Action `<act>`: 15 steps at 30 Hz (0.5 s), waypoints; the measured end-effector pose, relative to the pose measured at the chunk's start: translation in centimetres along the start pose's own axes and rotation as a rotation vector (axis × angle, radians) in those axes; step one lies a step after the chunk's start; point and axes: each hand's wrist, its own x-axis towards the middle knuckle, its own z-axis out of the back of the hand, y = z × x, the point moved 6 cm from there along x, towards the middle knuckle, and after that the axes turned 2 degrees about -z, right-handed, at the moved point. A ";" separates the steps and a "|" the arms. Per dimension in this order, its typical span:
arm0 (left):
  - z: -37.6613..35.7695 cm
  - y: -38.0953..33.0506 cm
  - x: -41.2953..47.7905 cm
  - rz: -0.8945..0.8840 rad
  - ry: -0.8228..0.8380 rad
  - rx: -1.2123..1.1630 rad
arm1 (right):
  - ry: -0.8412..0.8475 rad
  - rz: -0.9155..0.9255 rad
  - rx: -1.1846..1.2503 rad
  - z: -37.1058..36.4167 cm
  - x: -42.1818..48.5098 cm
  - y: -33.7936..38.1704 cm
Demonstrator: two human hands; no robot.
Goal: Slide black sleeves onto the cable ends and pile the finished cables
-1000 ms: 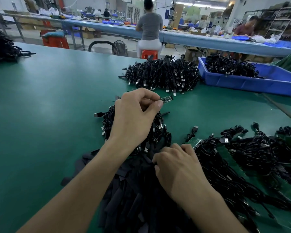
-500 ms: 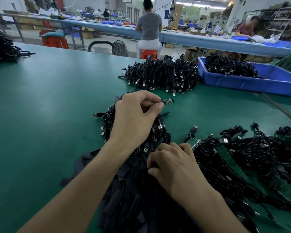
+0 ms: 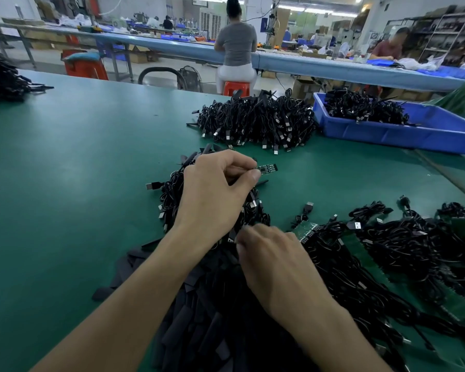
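Note:
My left hand (image 3: 215,194) pinches a cable end with a small bare circuit board (image 3: 267,167) sticking out to the right past the thumb. It hovers over a small heap of black cables (image 3: 172,191). My right hand (image 3: 277,261) reaches down into the pile of flat black sleeves (image 3: 199,318) near me; its fingertips are blurred and whether they pinch a sleeve I cannot tell. More cables with green boards (image 3: 387,251) lie to the right.
A big heap of black cables (image 3: 255,122) lies farther back on the green table (image 3: 78,162), with a blue bin (image 3: 414,132) of cables at its right. Another dark heap (image 3: 3,79) sits at the far left. People work at a bench behind.
My left hand has dropped slightly with the board end. My right hand has shifted left and forward into the sleeve pile, its fingers moving.

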 end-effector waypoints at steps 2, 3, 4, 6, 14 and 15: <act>0.0 0.0 0.0 0.004 0.007 0.003 | -0.052 -0.024 0.177 1.3 0.4 -0.7; 0.0 0.0 0.0 0.001 0.010 0.008 | -0.083 -0.038 0.268 2.0 0.5 -1.1; -0.1 0.0 0.0 -0.001 0.014 0.012 | -0.126 -0.057 0.347 2.6 0.6 -1.6; -0.1 -0.1 0.0 -0.002 0.026 0.011 | -0.225 -0.114 0.482 3.9 0.6 -2.9; -0.7 0.1 -0.4 0.028 0.102 -0.035 | -0.438 -0.254 0.694 7.1 0.2 -7.5; -0.8 0.1 -0.4 0.033 0.113 -0.039 | -0.426 -0.259 0.703 7.1 0.2 -7.7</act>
